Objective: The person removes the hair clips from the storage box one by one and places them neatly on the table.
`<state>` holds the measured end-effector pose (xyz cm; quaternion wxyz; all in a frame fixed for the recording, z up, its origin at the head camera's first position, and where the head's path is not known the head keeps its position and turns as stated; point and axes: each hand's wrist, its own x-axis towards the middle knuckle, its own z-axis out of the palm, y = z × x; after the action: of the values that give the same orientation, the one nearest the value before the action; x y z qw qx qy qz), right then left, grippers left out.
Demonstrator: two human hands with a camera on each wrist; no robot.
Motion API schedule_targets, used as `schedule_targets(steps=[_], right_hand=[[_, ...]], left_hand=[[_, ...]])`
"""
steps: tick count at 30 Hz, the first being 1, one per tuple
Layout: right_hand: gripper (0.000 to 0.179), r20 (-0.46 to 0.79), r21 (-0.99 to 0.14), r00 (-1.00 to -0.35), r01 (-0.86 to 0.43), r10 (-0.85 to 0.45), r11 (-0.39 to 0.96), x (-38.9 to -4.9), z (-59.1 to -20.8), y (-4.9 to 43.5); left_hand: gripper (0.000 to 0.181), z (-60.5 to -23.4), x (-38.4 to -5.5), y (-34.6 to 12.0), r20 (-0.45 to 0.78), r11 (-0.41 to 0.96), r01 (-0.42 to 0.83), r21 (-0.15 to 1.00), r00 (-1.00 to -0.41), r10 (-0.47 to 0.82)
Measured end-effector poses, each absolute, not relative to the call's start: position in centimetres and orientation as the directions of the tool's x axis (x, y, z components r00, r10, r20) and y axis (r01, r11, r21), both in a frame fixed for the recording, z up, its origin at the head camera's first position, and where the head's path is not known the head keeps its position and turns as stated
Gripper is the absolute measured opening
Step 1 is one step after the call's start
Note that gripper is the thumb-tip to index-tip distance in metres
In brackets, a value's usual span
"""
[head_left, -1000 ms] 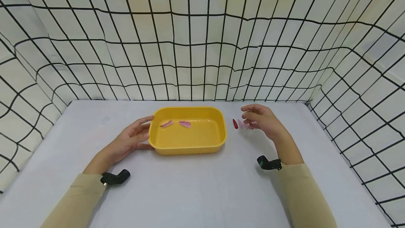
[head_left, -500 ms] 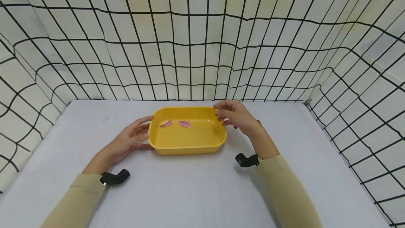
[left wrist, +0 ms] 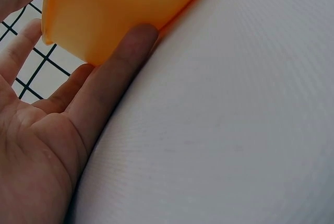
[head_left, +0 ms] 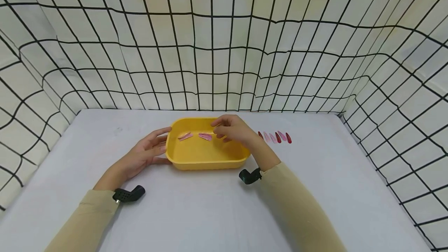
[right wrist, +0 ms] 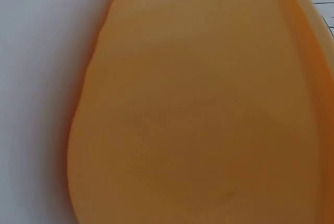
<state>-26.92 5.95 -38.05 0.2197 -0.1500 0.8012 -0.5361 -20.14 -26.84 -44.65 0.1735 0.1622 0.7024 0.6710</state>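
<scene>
A yellow tray point(head_left: 196, 154) stands on the white table. Two small pink striped pieces that look like hair clips lie in it, a left one point(head_left: 185, 136) and a right one point(head_left: 205, 137). My left hand point(head_left: 141, 154) rests against the tray's left end, fingers fairly straight along the wall; in the left wrist view those fingers point(left wrist: 112, 75) touch its underside. Over the tray's right half hovers my right hand point(head_left: 236, 130), fingers loosely bent, with nothing visible in them. The right wrist view shows only the tray's outer wall point(right wrist: 193, 98), with no fingers in sight.
Right of the tray lies a row of several small red and pink clips, among them a red one point(head_left: 288, 138) and a pink one point(head_left: 272, 138). Black netting point(head_left: 224, 61) over white sheeting encloses the back and sides of the table point(head_left: 196, 209).
My right hand has moved left from above the row of clips to over the tray, uncovering the row. The left hand and the tray stay where they were.
</scene>
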Motion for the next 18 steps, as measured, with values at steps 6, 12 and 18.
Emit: schedule_targets(steps=[6,12,18], right_hand=[[0.032,-0.207,-0.894,-0.843,-0.043,-0.496,0.446,-26.9,-39.0,4.0],[0.026,-0.205,-0.832,-0.842,-0.12,-0.5,0.542,-26.8,-39.7,2.8],[0.026,-0.203,-0.816,-0.84,-0.139,-0.504,0.561,-26.6,-39.9,2.3]], left_hand=[[0.061,-44.6,-20.1,-26.8,-0.036,0.041,-0.02,0.999,-0.888,0.459],[0.061,-44.7,-20.1,-26.8,-0.03,0.036,-0.016,0.999,-0.889,0.457],[0.061,-44.6,-20.1,-26.8,-0.034,0.028,-0.023,0.999,-0.888,0.459]])
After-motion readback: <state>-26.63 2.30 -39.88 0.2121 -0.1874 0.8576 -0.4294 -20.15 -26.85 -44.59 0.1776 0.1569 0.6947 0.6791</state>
